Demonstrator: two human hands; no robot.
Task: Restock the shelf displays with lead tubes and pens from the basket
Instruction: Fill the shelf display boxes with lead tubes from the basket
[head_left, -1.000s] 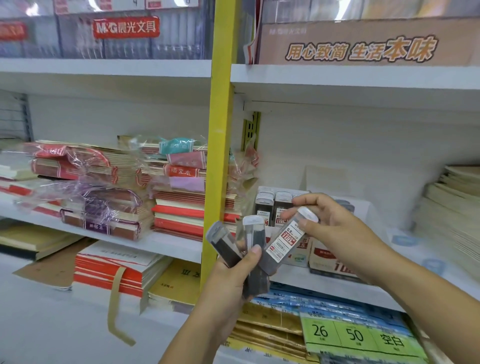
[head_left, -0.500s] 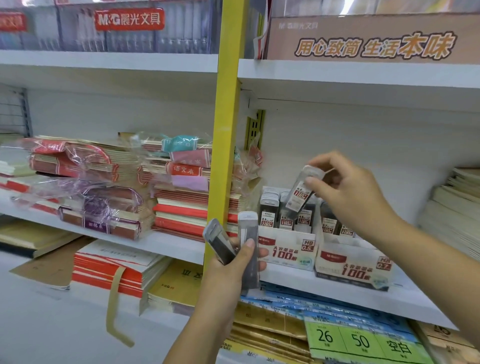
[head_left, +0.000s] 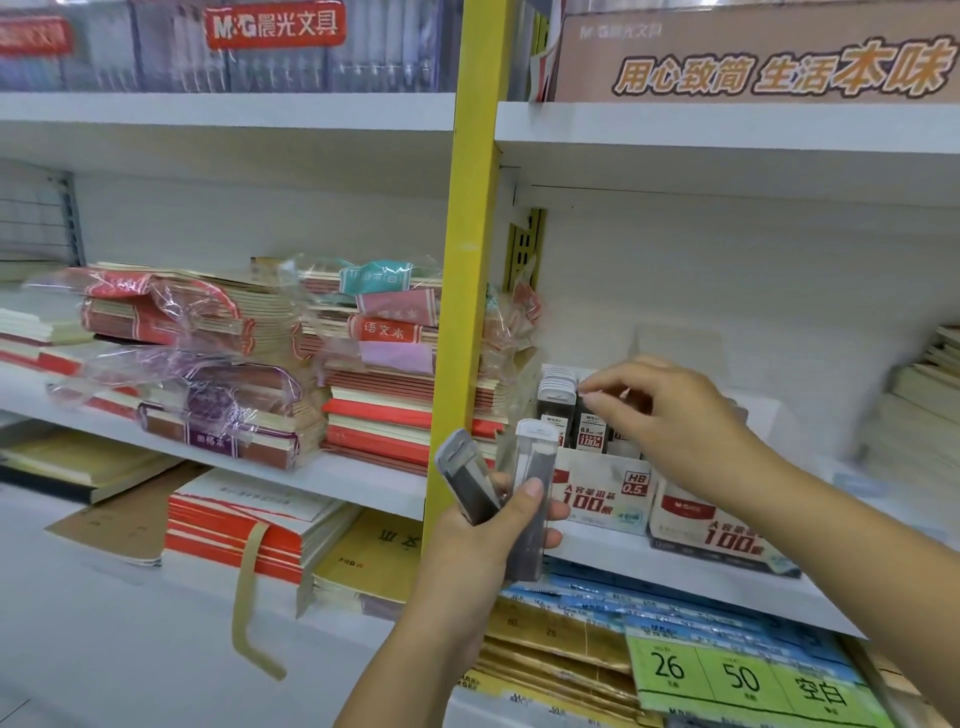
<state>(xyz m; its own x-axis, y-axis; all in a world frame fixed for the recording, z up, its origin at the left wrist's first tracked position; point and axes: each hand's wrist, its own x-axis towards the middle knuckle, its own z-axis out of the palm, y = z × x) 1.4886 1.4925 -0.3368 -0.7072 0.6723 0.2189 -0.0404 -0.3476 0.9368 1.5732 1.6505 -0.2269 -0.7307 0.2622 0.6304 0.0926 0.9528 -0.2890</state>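
My left hand (head_left: 493, 530) grips two clear lead tubes in front of the shelf: one tilted left (head_left: 465, 483), one upright (head_left: 532, 499). My right hand (head_left: 675, 421) reaches over the white display box marked HB 0.5 (head_left: 602, 496). Its thumb and forefinger pinch the cap of a lead tube (head_left: 590, 431) that stands in the box beside a row of other tubes (head_left: 557, 402). A second display box (head_left: 711, 525) sits to the right, partly behind my right wrist. The basket is out of sight.
A yellow shelf post (head_left: 467, 260) stands just left of the boxes. Wrapped notebook stacks (head_left: 374, 364) fill the left shelf. Paper stacks (head_left: 924, 384) lie at the far right. The upper shelf board (head_left: 727, 135) overhangs the boxes. Green price tags (head_left: 743, 675) lie below.
My right hand took one tube from my left hand, carried it up over the display box and lowered it into the row. My left hand stays put with the other tubes.
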